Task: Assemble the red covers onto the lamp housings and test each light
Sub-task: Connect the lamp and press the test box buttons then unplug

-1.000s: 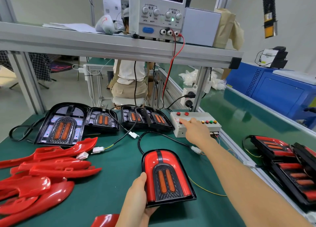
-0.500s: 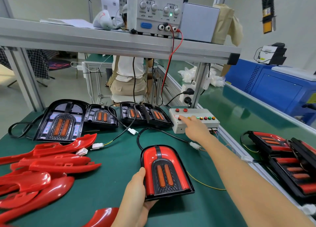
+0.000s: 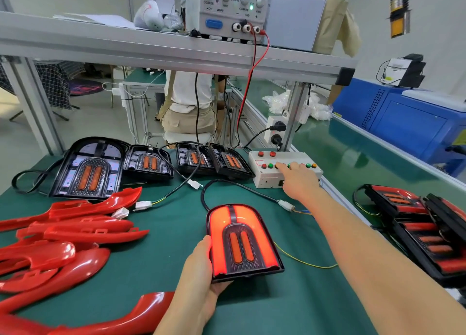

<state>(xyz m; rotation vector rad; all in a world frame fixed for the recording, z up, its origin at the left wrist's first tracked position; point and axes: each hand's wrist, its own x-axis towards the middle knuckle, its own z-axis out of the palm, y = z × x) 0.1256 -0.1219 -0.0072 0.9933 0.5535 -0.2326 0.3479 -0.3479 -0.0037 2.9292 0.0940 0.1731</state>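
An assembled lamp (image 3: 242,241) with a red cover lies on the green mat, glowing red around its two orange bars. My left hand (image 3: 199,266) holds its near left corner, thumb on the lit edge. My right hand (image 3: 297,177) reaches to the white test box (image 3: 262,178) and a fingertip presses a button in its coloured row. The lamp's black cable (image 3: 227,186) runs to a white connector (image 3: 286,205) below my right wrist. Several loose red covers (image 3: 80,231) lie at the left. Uncovered black housings (image 3: 88,169) line the back of the mat.
A stack of finished lamps (image 3: 423,228) sits at the right on the green conveyor (image 3: 353,153). A power supply (image 3: 227,9) stands on the overhead shelf (image 3: 151,47), its red lead dropping down. A person (image 3: 187,102) sits behind the bench. A blue machine (image 3: 416,123) is at far right.
The lamp under my left hand has lit up red. My right fingertip has shifted right along the test box's button row.
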